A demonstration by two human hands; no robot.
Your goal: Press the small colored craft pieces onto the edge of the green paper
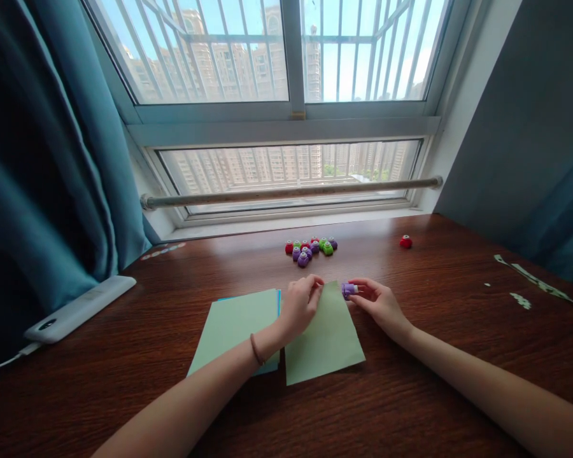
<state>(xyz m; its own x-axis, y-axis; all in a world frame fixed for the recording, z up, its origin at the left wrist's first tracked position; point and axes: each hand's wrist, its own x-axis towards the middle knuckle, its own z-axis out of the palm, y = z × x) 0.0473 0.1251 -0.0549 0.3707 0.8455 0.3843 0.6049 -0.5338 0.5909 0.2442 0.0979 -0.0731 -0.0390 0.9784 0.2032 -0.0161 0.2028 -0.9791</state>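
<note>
A pale green sheet of paper (325,346) lies on the brown table, turned slightly. My left hand (300,302) is closed at its top edge, thumb and fingers pinching the paper there. At the sheet's upper right corner, my right hand (377,304) grips a small purple craft punch (348,291) between thumb and fingers. The punch lies on its side, its white part toward my palm. Whether the paper is inside its slot, I cannot tell. Left of my left hand rests a stack of green paper (239,327) with blue sheets showing beneath.
Several red, green and purple punches (310,248) cluster near the window. One red punch (405,242) stands apart at the right. Paper scraps (520,300) and a cut strip (539,281) lie far right. A white power bank (81,308) with a cable sits left, beside the blue curtain (76,159).
</note>
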